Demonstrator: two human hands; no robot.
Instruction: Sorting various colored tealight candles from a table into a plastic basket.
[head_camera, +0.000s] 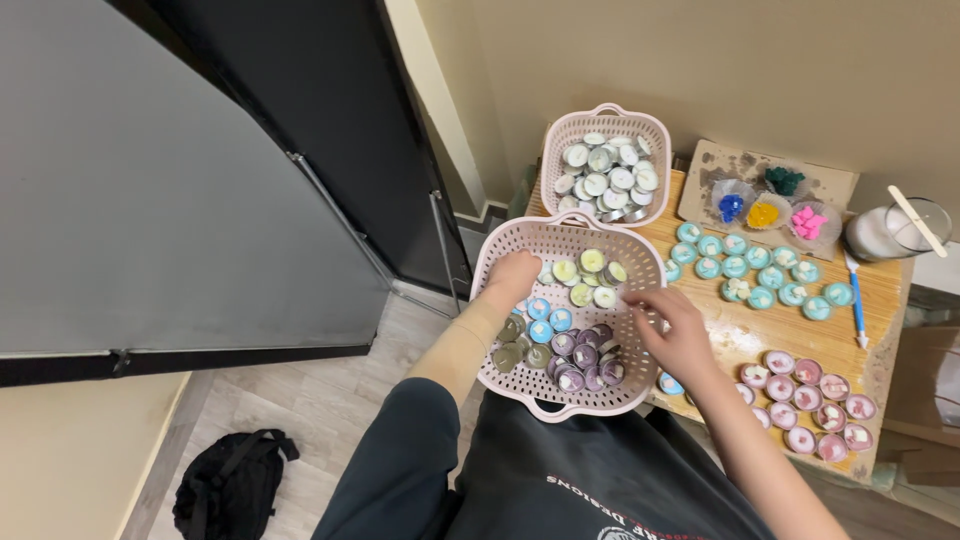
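Observation:
A pink perforated basket (500, 250) rests on my lap, holding small round candles sorted by colour: pale green, blue, grey and purple. My left hand (512, 276) reaches into its left side with fingers curled by the blue candles (548, 318); whether it grips one is hidden. Over the basket's right rim, my right hand (672, 330) has its fingers pinched near the purple candles (588, 360), and I cannot see anything held.
A second pink basket (556, 140) of white candles sits at the back of a wooden table (880, 300). Teal candles (750, 268) and pink candles (808, 400) lie in rows there, with a jar (890, 232). A black backpack (232, 482) lies on the floor.

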